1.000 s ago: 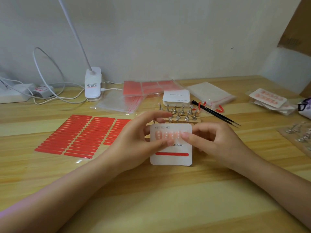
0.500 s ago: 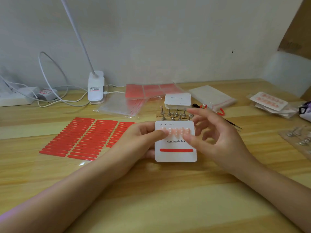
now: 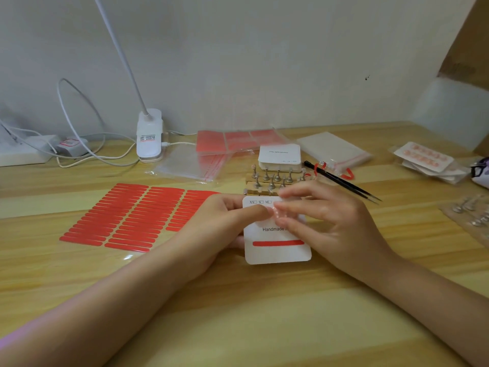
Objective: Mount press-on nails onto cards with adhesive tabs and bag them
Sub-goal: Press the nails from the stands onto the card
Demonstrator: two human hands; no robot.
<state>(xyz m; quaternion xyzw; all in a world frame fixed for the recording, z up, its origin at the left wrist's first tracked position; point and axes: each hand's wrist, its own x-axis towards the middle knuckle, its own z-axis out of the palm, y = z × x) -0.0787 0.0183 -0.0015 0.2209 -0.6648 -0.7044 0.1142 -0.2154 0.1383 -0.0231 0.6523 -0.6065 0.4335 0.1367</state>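
Since half a second ago, right hand [image 3: 325,221] has lowered its straight fingertips onto the nails on the card [image 3: 277,246], which left hand [image 3: 225,223] pinches above the table [image 3: 238,313]; clear bags [image 3: 185,165] lie behind.

A small home craft station: a wooden table [image 3: 238,313] pushed against a plain white wall [image 3: 264,62], a clip-on lamp [image 3: 149,136] and power strip [image 3: 23,153] with trailing cables at its far left edge, cardboard [image 3: 468,41] leaning at the far right corner.
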